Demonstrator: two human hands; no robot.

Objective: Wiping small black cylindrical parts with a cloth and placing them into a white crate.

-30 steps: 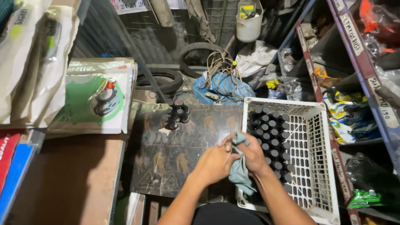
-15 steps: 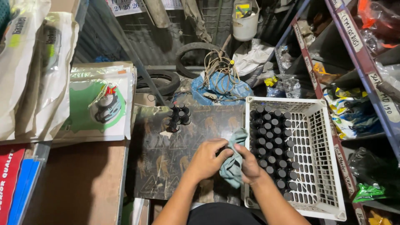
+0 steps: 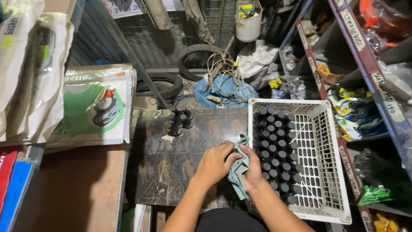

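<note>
**Both hands wrapped in a cloth beside the crate of bottles**

To your left, a stack of flat plastic-wrapped packages lies on the brown counter; the top one has a white face with a round green picture. Further left, pale plastic sacks hang or lean, cut off by the frame, and a red and blue package edge shows at the bottom corner. On your right, a slanted shelf rail carries small white handwritten labels, with bagged goods behind it in yellow, blue and green. A calendar strip is cropped at the top.

Your left hand and right hand meet over the dark patterned board. The grey-green cloth sits between them: your right fingers curl around it from below, and your left fingers press closed over its top. Whatever is inside the cloth is hidden; only a dark bit shows at the top, too small to identify.

Just right of your hands stands a white plastic crate, its left half filled with upright black-capped bottles in rows. A small cluster of similar bottles stands on the far edge of the board. Behind, a white bucket, tyres and a tangle of cord on a blue sheet are partly covered by clutter.
</note>
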